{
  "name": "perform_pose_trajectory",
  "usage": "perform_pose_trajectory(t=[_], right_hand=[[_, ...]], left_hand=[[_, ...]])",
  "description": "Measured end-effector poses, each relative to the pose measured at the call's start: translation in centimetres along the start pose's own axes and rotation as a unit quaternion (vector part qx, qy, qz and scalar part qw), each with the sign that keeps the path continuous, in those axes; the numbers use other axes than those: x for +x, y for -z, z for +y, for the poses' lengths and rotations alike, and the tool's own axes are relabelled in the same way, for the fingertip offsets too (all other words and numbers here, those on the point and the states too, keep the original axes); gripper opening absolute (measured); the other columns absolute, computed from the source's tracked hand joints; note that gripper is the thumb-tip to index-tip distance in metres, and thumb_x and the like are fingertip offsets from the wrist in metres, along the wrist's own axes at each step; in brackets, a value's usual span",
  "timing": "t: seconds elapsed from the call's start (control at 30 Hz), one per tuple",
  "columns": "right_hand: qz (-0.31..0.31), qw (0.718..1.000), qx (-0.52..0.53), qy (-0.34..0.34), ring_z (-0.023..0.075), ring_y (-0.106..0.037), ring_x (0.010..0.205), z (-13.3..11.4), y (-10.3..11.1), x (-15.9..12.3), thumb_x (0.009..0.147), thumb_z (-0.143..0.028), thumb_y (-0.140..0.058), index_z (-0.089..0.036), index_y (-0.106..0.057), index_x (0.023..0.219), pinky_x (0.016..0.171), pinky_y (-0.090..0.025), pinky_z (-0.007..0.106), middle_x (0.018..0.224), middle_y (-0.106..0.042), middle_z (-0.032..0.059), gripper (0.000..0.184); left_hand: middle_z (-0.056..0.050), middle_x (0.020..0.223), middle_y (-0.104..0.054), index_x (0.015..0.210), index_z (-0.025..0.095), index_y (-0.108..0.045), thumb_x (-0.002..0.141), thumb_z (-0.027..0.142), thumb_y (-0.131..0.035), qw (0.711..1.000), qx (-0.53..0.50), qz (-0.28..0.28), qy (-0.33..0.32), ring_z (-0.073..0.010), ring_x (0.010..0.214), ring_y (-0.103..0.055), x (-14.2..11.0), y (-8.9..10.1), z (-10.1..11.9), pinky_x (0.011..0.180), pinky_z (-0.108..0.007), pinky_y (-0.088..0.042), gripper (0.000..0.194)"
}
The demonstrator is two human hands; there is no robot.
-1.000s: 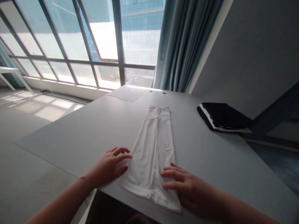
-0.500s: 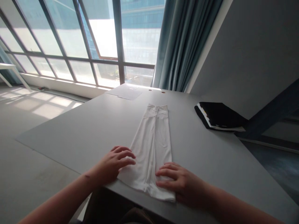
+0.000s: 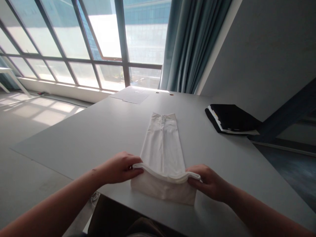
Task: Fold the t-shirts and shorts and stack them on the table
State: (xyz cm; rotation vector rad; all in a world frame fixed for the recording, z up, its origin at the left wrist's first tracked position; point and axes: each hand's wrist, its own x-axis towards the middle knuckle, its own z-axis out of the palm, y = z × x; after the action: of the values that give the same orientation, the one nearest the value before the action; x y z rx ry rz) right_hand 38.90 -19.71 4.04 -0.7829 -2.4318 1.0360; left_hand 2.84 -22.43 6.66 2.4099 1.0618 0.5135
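Note:
A white shirt [image 3: 163, 144], folded long and narrow, lies on the grey table [image 3: 103, 138] with its collar end [image 3: 164, 117] pointing away from me. Its near end is lifted and bent up, and the hem [image 3: 170, 177] sags between my two hands. My left hand [image 3: 124, 168] pinches the hem's left corner, thumb below and fingers above. At the right corner, my right hand [image 3: 207, 181] grips the same hem in the same way. Beneath the raised edge, the near part of the cloth still meets the tabletop.
A black folder with papers [image 3: 234, 118] lies by the table's right edge. Paper sheets [image 3: 135, 96] rest at the far left end, near two round holes. Beyond stand a blue curtain [image 3: 187, 46] and slanted windows. The table's near edge runs in front of my lap.
Both hands, which lay on the shirt's near end, now grip its hem corners. That end has been raised and bent upward, away from the table's near edge.

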Motion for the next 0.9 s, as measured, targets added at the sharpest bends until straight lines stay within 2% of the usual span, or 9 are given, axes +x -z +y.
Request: perform_pose_trajectory(t=[0.1,0.2,0.33,0.43,0.53,0.63,0.7,0.8,0.9], right_hand=[[0.063,0.989,-0.03,-0.133,0.0128,-0.047,0.061,2.3,0.4,0.8,0.101,-0.062,-0.047,-0.019,-0.052,0.07,0.057,-0.037,0.024,0.063,-0.05,-0.0014,0.053],[0.068,0.975,-0.13,-0.168,0.0137,-0.05,0.061,3.4,0.2,1.1,0.095,-0.05,-0.057,-0.019,-0.055,0.067,0.058,-0.035,0.025,0.063,-0.055,-0.0008,0.042],[0.07,0.968,-0.177,-0.164,0.0164,-0.059,0.069,3.6,0.0,1.1,0.092,-0.04,-0.061,-0.02,-0.066,0.079,0.064,-0.041,0.026,0.075,-0.066,0.0015,0.024],[0.097,0.973,-0.153,-0.145,0.0166,-0.06,0.068,3.9,0.0,1.1,0.097,-0.044,-0.058,-0.021,-0.068,0.085,0.065,-0.045,0.026,0.076,-0.067,0.0018,0.028],[0.126,0.975,-0.155,-0.099,0.0183,-0.063,0.076,4.5,0.0,1.3,0.099,-0.044,-0.058,-0.022,-0.068,0.087,0.073,-0.05,0.029,0.083,-0.068,0.0037,0.027],[0.141,0.972,-0.176,-0.059,0.022,-0.065,0.094,5.2,0.1,1.6,0.096,-0.036,-0.063,-0.022,-0.071,0.094,0.087,-0.054,0.034,0.1,-0.069,0.0075,0.016],[0.154,0.969,-0.184,-0.05,0.0237,-0.065,0.102,5.8,0.3,1.8,0.093,-0.031,-0.065,-0.023,-0.072,0.104,0.092,-0.054,0.037,0.108,-0.069,0.0085,0.015],[0.196,0.959,-0.197,-0.053,0.0249,-0.063,0.108,7.7,1.1,3.0,0.093,-0.028,-0.062,-0.024,-0.071,0.109,0.098,-0.052,0.041,0.113,-0.068,0.0084,0.019],[0.245,0.943,-0.218,-0.054,0.0256,-0.062,0.111,10.8,2.7,6.3,0.093,-0.027,-0.058,-0.022,-0.071,0.107,0.103,-0.048,0.043,0.115,-0.068,0.0088,0.02]], left_hand=[[0.001,0.066,-0.061,0.077,0.023,-0.058,0.099,0.044,-0.052,0.998,0.043,-0.01,0.054,-0.0139,0.058,-0.054,2.0,-0.7,-2.9,0.057,-0.025,-0.038,0.032],[0.001,0.071,-0.064,0.076,0.023,-0.058,0.096,0.045,-0.056,0.993,0.08,-0.028,0.084,-0.0152,0.062,-0.056,3.2,-1.7,-5.1,0.059,-0.027,-0.038,0.03],[-0.003,0.088,-0.071,0.087,0.023,-0.065,0.097,0.043,-0.058,0.992,0.109,-0.002,0.061,-0.0211,0.085,-0.064,3.4,-2.5,-6.2,0.079,-0.031,-0.048,0.023],[-0.005,0.097,-0.072,0.094,0.023,-0.066,0.098,0.039,-0.057,0.993,0.108,0.011,0.042,-0.0242,0.1,-0.064,3.2,-2.5,-6.5,0.094,-0.036,-0.049,0.019],[-0.006,0.104,-0.071,0.097,0.023,-0.066,0.097,0.037,-0.058,0.993,0.099,0.015,0.057,-0.025,0.103,-0.064,3.0,-2.5,-6.9,0.097,-0.038,-0.05,0.016],[-0.009,0.12,-0.068,0.113,0.024,-0.066,0.096,0.038,-0.058,0.994,0.084,0.033,0.067,-0.0262,0.112,-0.063,3.0,-2.6,-7.5,0.102,-0.041,-0.05,0.023],[-0.01,0.129,-0.066,0.124,0.024,-0.064,0.099,0.041,-0.055,0.994,0.078,0.047,0.062,-0.0266,0.118,-0.062,3.5,-2.7,-8.2,0.107,-0.043,-0.048,0.031],[-0.01,0.14,-0.062,0.133,0.027,-0.062,0.104,0.045,-0.048,0.993,0.095,0.057,0.045,-0.0271,0.127,-0.059,5.9,-2.6,-9.8,0.114,-0.046,-0.043,0.037],[-0.008,0.148,-0.059,0.134,0.029,-0.065,0.106,0.048,-0.043,0.989,0.13,0.065,0.033,-0.0272,0.134,-0.056,10.7,-2.0,-12.6,0.117,-0.047,-0.04,0.04]])
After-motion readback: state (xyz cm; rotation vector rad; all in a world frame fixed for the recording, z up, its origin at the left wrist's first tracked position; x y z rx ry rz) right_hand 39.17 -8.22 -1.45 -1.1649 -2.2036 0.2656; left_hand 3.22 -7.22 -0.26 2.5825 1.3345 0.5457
